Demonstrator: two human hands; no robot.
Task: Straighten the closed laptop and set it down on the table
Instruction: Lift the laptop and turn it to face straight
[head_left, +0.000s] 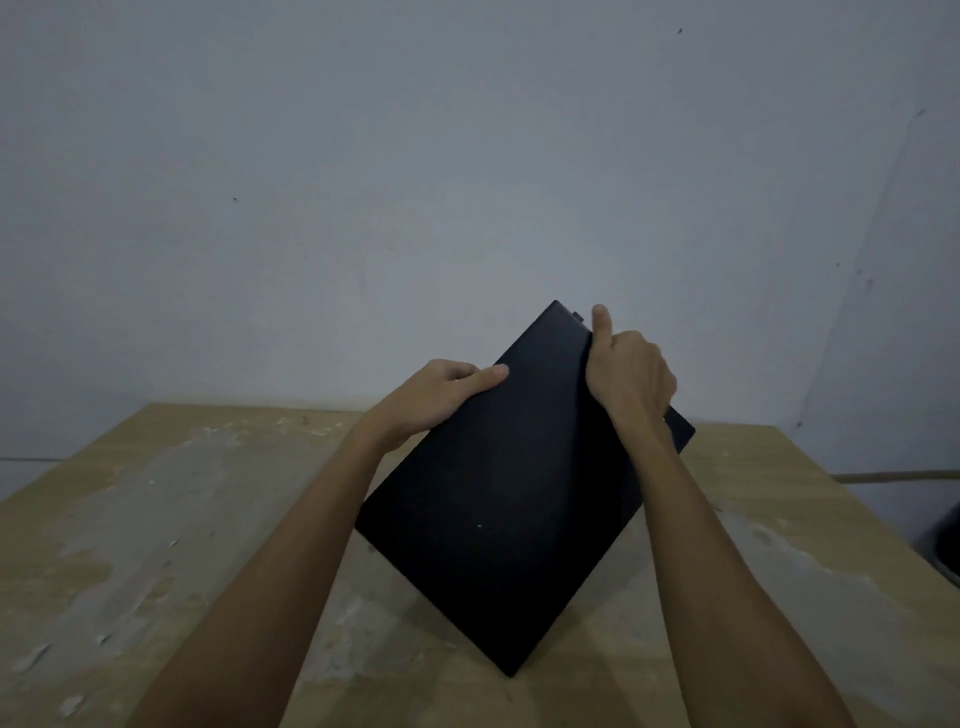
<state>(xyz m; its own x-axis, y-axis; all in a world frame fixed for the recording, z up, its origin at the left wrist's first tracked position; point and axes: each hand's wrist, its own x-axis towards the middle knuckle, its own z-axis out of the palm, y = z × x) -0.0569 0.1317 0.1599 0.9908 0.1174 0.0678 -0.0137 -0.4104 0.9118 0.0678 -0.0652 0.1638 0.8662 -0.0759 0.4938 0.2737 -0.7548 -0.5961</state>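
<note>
The closed black laptop (511, 493) is held up over the wooden table (171, 519), turned diagonally so one corner points away toward the wall and another down toward me. My left hand (434, 397) grips its upper left edge, thumb lying on the lid. My right hand (631, 374) clasps the upper right edge with the thumb sticking up. Whether the lowest corner touches the table I cannot tell.
The tabletop is worn, with pale scuffed patches. A plain grey wall (415, 182) stands close behind the table's far edge. A dark object (945, 545) sits at the right margin, beyond the table's right edge.
</note>
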